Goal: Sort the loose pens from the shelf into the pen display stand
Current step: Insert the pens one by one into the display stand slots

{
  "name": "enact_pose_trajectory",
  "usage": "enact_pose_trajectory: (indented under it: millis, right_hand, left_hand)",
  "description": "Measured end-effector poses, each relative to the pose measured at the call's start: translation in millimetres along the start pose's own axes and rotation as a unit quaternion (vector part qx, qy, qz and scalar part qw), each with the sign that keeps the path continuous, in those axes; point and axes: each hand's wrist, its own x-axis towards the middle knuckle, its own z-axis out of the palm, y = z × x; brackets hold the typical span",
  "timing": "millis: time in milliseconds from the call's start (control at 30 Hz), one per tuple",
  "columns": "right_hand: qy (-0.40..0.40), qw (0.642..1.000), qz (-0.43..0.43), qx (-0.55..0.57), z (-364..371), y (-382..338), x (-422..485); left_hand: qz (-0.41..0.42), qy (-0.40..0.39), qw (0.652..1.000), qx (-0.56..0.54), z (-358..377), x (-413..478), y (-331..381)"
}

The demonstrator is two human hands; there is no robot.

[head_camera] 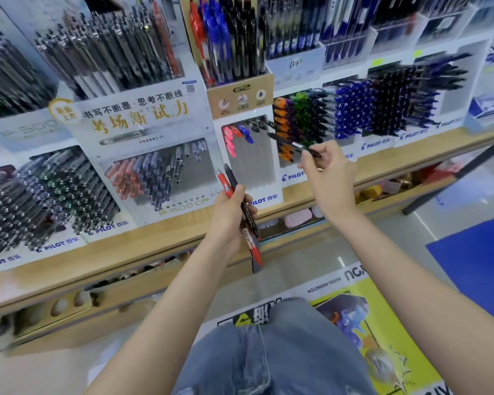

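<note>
My left hand grips a red pen and a black pen together, tips pointing down toward the floor. My right hand pinches a single black pen and holds it slanted in front of the pen display stand. That white stand has grey slots, mostly bare, with a few pink, blue and black pens in its top rows. The black pen's far end is close to the stand's upper right slots; I cannot tell whether it touches them.
More pen displays fill the wooden shelf: a G2 box above the stand, an orange and green pen rack to its right, a P-500 display to its left. A lower shelf ledge juts out below. My jeans-clad knee shows at bottom.
</note>
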Motion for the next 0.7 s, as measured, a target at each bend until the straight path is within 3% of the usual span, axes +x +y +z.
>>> enact_pose_trajectory:
  millis: [467, 700]
  right_hand:
    - [-0.049, 0.988, -0.076, -0.129, 42.3, -0.7, 35.2]
    - [-0.038, 0.988, -0.058, -0.138, 51.5, -1.9, 39.7]
  left_hand:
    - [0.032, 0.032, 0.999, 0.021, -9.8, 11.6, 0.3]
    - [0.033, 0.022, 0.999, 0.023, -6.2, 14.8, 4.2]
